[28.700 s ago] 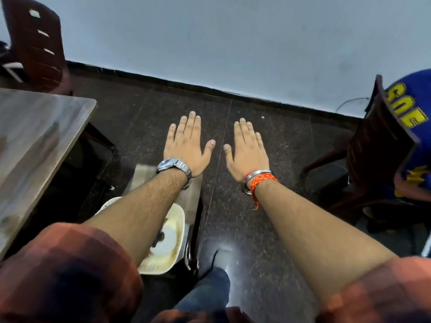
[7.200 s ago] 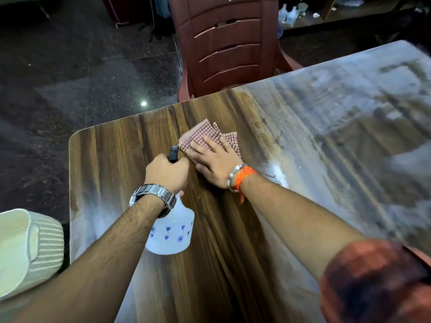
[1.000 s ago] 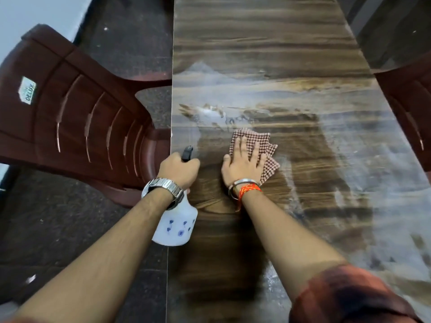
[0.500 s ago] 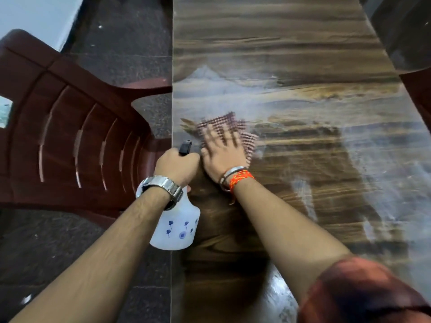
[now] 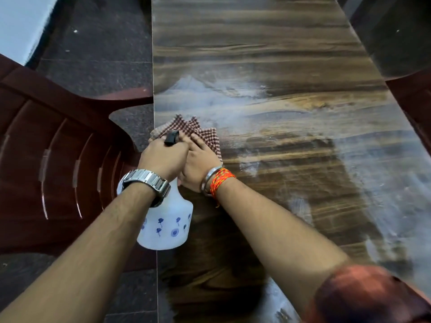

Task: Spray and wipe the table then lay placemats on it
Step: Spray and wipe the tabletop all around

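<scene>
Fingers of the left hand [image 5: 163,159] are clenched round the neck of the spray bottle [image 5: 166,223], just below its black nozzle [image 5: 172,137], which points away from the person. The bottle is translucent white with small blue flower prints. Its body hangs below the wrist and, in this view, lies across the counter's left edge. Whether its base touches the counter [image 5: 268,54] cannot be determined.

Fingers of the right hand [image 5: 200,164] are extended and lie flat on the checked cloth [image 5: 210,138], pressing it to the counter; they grasp nothing. Part of this hand is hidden behind the left hand, which is close against it. The cloth is a red-brown and white check, bunched in folds. It sits at the counter's left edge, with its left corner reaching that edge.

The counter surface is dark wood grain. Pale, hazy streaks run across its middle and right portions.

A metal watch [image 5: 144,180] is on the left wrist. A metal bangle [image 5: 210,180] and an orange thread band [image 5: 221,179] are on the right wrist. A plaid sleeve [image 5: 363,297] covers the right upper arm.

A maroon plastic chair [image 5: 58,159] stands just beside the counter's left edge. Part of a second chair [image 5: 412,101] shows at the counter's right side. The floor [image 5: 93,54] is dark speckled stone.
</scene>
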A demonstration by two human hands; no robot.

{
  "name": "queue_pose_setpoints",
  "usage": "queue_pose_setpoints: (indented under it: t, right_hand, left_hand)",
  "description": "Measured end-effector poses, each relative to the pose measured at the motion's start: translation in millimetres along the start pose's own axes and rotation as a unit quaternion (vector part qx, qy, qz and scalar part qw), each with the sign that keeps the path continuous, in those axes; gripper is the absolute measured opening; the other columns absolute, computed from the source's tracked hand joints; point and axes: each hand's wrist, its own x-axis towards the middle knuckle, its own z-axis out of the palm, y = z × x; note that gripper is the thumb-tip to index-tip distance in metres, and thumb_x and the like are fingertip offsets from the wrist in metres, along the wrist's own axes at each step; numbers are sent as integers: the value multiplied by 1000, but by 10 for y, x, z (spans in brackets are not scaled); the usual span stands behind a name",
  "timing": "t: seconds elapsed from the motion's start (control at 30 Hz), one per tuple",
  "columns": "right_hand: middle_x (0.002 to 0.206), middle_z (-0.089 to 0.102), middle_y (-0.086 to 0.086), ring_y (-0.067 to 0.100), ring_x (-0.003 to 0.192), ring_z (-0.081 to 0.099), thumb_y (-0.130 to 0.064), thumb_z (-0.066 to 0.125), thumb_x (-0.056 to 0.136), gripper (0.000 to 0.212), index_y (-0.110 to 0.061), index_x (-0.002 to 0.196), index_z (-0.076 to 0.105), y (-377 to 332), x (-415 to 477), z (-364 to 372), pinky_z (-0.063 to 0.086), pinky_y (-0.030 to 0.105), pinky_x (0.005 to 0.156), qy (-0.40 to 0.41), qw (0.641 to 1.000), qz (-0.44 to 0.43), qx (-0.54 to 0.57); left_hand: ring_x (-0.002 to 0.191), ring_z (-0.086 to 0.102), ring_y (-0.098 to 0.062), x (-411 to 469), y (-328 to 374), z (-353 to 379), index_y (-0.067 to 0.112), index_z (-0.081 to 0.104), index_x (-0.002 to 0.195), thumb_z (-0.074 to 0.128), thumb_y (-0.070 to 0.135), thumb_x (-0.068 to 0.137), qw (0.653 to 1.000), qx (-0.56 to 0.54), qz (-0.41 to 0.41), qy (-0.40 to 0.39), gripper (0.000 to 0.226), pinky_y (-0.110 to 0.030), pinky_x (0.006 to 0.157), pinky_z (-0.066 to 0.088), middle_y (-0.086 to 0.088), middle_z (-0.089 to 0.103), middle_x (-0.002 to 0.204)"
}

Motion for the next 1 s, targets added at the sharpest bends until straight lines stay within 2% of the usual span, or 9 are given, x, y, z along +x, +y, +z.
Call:
queue_pose_setpoints:
  t: [0.13,0.47,0.63,0.7,0.77,0.8,0.83,0.93,1.0]
  right_hand:
    - [156,23,-11,14,147,7,-40,34,95,56,-24,148,29,197,3,-35,1,43,118,33,997,49,46]
    - [158,18,-12,19,147,6,-41,32,96,56,-28,149,25,122,-112,24,2,47,117,40,995,82,38]
    - [152,34,-7,21,146,16,-43,34,96,50,-28,144,37,339,-253,52,6,45,118,49,996,-70,11]
    - [154,29,-10,20,146,15,-44,30,95,53,-34,147,30,643,-189,55,2,44,118,89,994,58,-6]
    - [157,19,-14,21,147,8,-45,29,94,57,-36,149,22,820,-109,23,-3,46,118,98,943,316,32]
    - [158,15,-14,22,147,5,-45,30,93,59,-35,150,19,787,-43,17,-4,48,117,94,916,386,48]
    - [158,13,-14,23,147,4,-44,30,93,60,-34,150,17,685,34,11,-5,49,117,94,914,392,51]
    - [158,16,-14,21,147,7,-44,28,96,56,-32,150,20,240,230,-28,0,48,117,54,985,159,38]
    - [156,22,-12,18,147,8,-44,24,95,55,-29,149,27,139,287,-74,2,46,118,13,999,5,32]
  left_hand:
    - [83,69,-39,80,39,28,9,69,77,55,32,67,1000,-23,9,-7,29,-50,80,58,-17,73,85]
    - [75,68,-40,-20,52,41,8,66,72,53,33,64,1000,-2,12,-17,30,-49,79,56,-17,70,74]
    - [78,67,-41,-37,18,-9,9,64,69,53,29,68,1000,2,19,-11,23,-43,72,54,-16,69,74]
    - [74,64,-41,-14,0,-51,9,63,69,53,29,68,1000,2,17,-5,22,-44,71,55,-12,63,69]
    - [67,58,-37,38,-12,-106,10,63,68,53,30,65,1000,-7,6,-4,22,-56,77,58,-10,57,65]
    - [66,56,-36,71,-7,-127,10,63,69,53,30,64,1000,-9,6,-5,23,-59,79,57,-10,56,65]
    - [67,57,-37,110,-1,-140,10,63,69,53,31,64,1000,-11,7,-6,24,-59,80,57,-9,57,66]
    - [83,67,-38,240,42,-163,10,67,77,53,37,64,1000,-25,14,12,33,-48,83,57,-11,69,79]
    - [91,66,-36,316,77,-163,10,68,78,53,37,65,999,-29,25,24,34,-40,80,55,-11,72,88]
